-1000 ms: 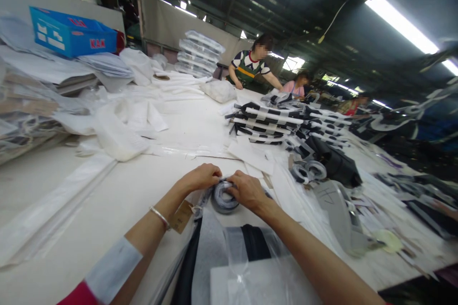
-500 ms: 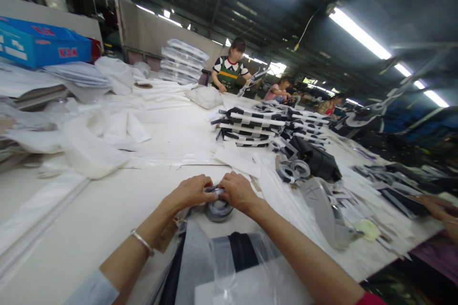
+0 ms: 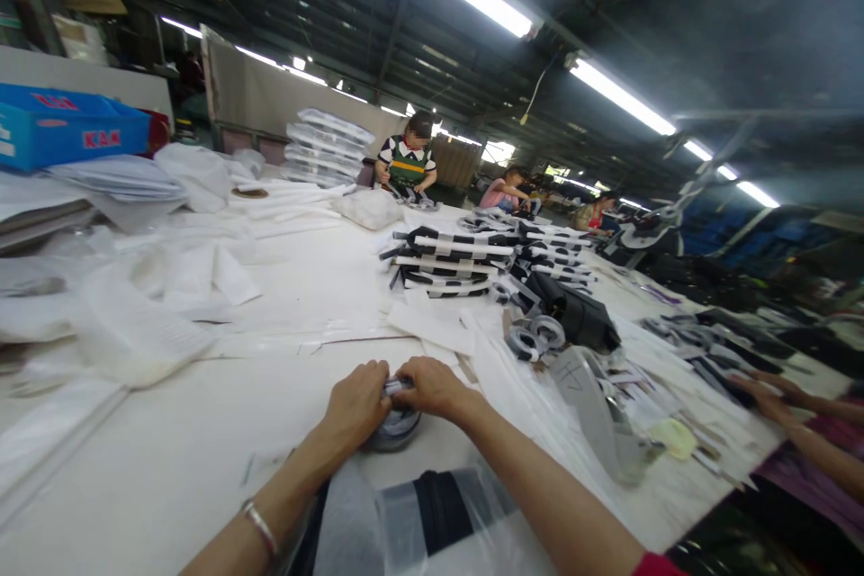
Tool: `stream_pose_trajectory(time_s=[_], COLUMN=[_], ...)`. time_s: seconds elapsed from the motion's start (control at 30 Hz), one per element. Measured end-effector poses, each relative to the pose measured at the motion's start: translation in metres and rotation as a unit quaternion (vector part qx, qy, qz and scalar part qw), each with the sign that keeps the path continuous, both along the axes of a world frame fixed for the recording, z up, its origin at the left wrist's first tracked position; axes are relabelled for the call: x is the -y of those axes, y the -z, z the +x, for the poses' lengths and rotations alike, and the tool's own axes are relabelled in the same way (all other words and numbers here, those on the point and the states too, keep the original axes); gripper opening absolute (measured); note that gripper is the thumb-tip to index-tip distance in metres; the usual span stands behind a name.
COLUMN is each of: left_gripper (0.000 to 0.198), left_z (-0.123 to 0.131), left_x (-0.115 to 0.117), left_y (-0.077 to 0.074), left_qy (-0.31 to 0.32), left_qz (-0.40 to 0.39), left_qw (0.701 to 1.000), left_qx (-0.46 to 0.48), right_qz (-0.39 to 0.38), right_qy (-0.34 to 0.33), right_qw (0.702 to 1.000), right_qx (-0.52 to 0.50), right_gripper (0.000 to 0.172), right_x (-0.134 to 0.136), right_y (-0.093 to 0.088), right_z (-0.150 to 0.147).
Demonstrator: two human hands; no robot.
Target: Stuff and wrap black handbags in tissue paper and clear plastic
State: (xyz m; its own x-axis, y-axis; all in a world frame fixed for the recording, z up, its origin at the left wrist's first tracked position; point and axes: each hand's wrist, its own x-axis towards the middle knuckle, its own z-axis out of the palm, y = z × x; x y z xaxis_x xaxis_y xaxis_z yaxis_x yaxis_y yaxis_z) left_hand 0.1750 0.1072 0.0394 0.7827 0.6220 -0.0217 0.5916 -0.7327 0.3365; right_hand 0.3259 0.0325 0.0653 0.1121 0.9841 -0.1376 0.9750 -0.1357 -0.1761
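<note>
A rolled grey and dark strap [image 3: 397, 430] lies in a coil on the white table, just beyond a bag. My left hand [image 3: 357, 403] has its fingers closed on the coil's left and upper side. From the right, my right hand [image 3: 432, 389] grips the coil's upper edge, and the two hands nearly touch. The bag [image 3: 442, 513], grey and black under clear plastic, lies beneath my forearms at the bottom of the view. My fingers partly hide the coil's upper part.
Stacked black-and-white wrapped bundles [image 3: 455, 261] stand ahead. A black bag [image 3: 573, 310], coiled straps [image 3: 536, 337] and a grey plate [image 3: 587, 405] lie to the right. White sheets [image 3: 135, 306] cover the left. A co-worker's hands [image 3: 769, 391] are at the far right.
The view has shifted, so my hands and the coil appear slightly lower and further left. Both hands still hold the coil. The person across the table has lowered a strapped item to the table.
</note>
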Motion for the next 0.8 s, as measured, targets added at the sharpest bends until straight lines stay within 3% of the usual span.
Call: stream_pose_trajectory(time_s=[0.3, 0.43, 0.6, 0.7, 0.8], left_gripper=[0.021, 0.020, 0.027, 0.030, 0.033], left_z=[0.002, 0.005, 0.012, 0.013, 0.012], left_x=[-0.007, -0.009, -0.015, -0.018, -0.020], left_y=[0.000, -0.003, 0.001, 0.005, 0.008], left_qy=[0.048, 0.052, 0.021, 0.015, 0.025], left_qz=[0.024, 0.017, 0.011, 0.002, 0.005], left_qw=[0.999, 0.998, 0.999, 1.000, 1.000], left_qx=[0.003, -0.030, -0.023, -0.020, -0.007], right_qz=[0.012, -0.003, 0.026, 0.060, 0.107], right_qy=[0.041, 0.075, 0.095, 0.123, 0.196], right_qw=[0.999, 0.997, 0.993, 0.989, 0.974], right_qx=[0.013, -0.023, -0.063, -0.058, -0.041], right_gripper=[0.033, 0.041, 0.021, 0.023, 0.025], right_x=[0.005, 0.013, 0.039, 0.065, 0.105], right_y=[0.005, 0.010, 0.018, 0.006, -0.016], right_z=[-0.006, 0.011, 0.041, 0.058, 0.089])
